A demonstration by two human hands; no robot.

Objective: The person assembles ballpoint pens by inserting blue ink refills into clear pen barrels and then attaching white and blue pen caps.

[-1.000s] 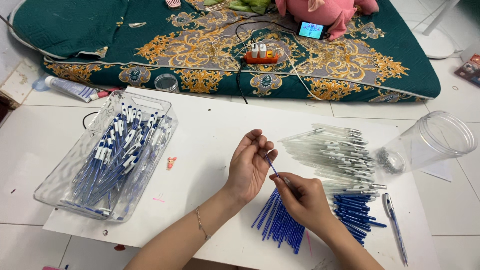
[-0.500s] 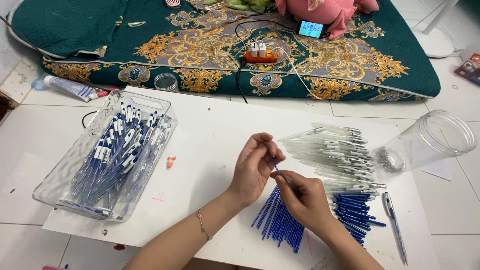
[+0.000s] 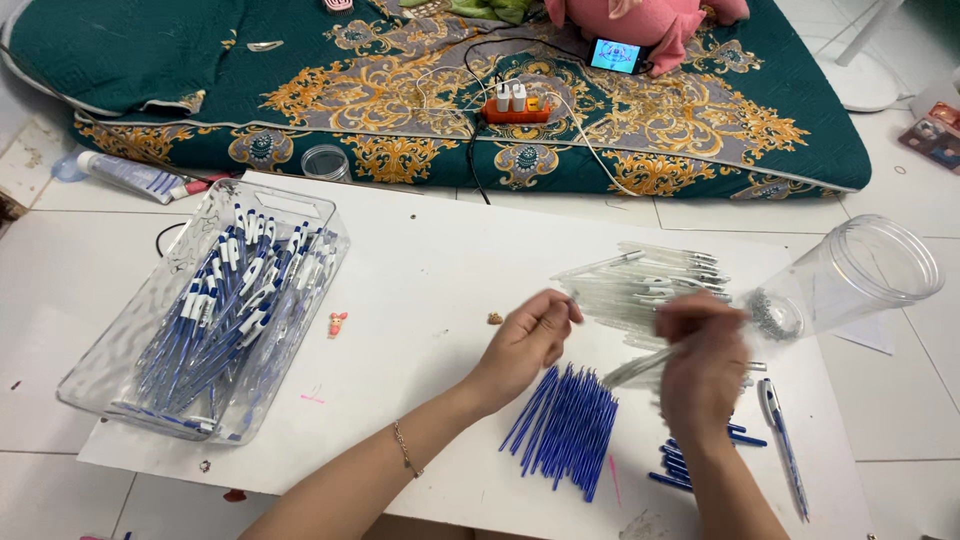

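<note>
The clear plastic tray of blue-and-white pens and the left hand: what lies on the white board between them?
Head view: only a small pink-red figure and a tiny brown crumb; otherwise bare board.

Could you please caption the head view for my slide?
Right hand lifts a clear pen barrel beside blue refills.

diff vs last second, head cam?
The right hand has moved right, away from the left hand, to the pile of clear barrels, gripping one barrel; it is blurred. The left hand, blue refills, tray of pens and clear jar stayed put.
</note>
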